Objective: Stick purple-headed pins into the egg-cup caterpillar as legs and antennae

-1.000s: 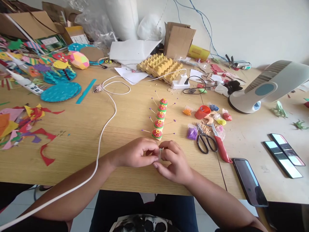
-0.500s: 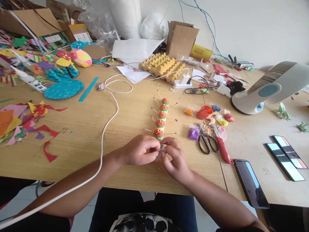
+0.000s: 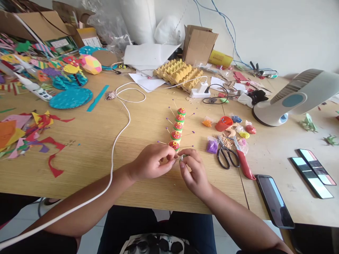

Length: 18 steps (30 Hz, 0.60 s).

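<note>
A segmented caterpillar-like figure, red and green with yellow rings on top, stands on the wooden table. Thin sticks with purple tips poke out on both its sides. Just in front of its near end, my left hand has thumb and fingertips pinched together; what they hold is too small to name. My right hand touches it at the fingertips, its fingers closed on a small pale-green piece. The fingers partly hide the figure's nearest segment.
Right of the figure lie black scissors, a red-handled knife, a red cup, bagged clay and a phone. A white cable crosses my left forearm. Paper scraps lie left; a fan stands right.
My right hand has shifted slightly right with the pale-green piece, which now shows at its fingertips. My left hand has risen a little toward the figure.
</note>
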### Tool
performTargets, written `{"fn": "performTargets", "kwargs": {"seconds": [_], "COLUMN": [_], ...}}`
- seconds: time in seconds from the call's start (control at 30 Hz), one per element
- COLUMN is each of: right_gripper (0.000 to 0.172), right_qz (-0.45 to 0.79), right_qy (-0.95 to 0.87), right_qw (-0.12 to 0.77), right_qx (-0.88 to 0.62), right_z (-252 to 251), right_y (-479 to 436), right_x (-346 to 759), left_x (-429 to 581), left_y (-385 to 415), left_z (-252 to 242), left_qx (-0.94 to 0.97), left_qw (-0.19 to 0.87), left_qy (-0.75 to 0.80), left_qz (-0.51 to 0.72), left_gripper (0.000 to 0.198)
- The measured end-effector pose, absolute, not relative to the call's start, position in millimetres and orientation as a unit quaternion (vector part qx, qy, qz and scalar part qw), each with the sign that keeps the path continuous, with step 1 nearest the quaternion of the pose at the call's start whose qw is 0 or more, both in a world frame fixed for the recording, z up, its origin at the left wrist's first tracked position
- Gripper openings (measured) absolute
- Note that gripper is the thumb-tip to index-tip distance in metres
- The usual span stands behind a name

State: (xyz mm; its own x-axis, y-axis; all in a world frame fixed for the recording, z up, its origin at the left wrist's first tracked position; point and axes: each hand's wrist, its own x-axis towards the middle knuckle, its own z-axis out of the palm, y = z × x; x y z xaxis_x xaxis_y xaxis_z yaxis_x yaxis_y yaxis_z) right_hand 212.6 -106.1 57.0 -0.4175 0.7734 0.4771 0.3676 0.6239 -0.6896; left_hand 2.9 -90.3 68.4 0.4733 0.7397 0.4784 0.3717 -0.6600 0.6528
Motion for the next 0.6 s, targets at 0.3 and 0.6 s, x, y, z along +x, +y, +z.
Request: {"fn": "performTargets", "kwargs": {"seconds": [0.3,0.6], "right_gripper": [0.027,0.053], "right_qz": [0.237,0.254], "right_qy": [-0.812,-0.825], "right_qw": [0.411,0.391], "right_qx": [-0.34,-0.32], "right_z": [56.8,57.4], "right_y": [-110.0,-107.8], "right_x": [212.2,212.2], "left_x": [4.4,1.0], "left_y": [-85.2,-80.7], "left_z": [71.7,73.9], "left_qx": [0.846,0.732], "left_qw": [0.208,0.446], "left_qy": [0.308,0.353], "left_qz": [0.382,0.374], "left_gripper": [0.015,0.016]}}
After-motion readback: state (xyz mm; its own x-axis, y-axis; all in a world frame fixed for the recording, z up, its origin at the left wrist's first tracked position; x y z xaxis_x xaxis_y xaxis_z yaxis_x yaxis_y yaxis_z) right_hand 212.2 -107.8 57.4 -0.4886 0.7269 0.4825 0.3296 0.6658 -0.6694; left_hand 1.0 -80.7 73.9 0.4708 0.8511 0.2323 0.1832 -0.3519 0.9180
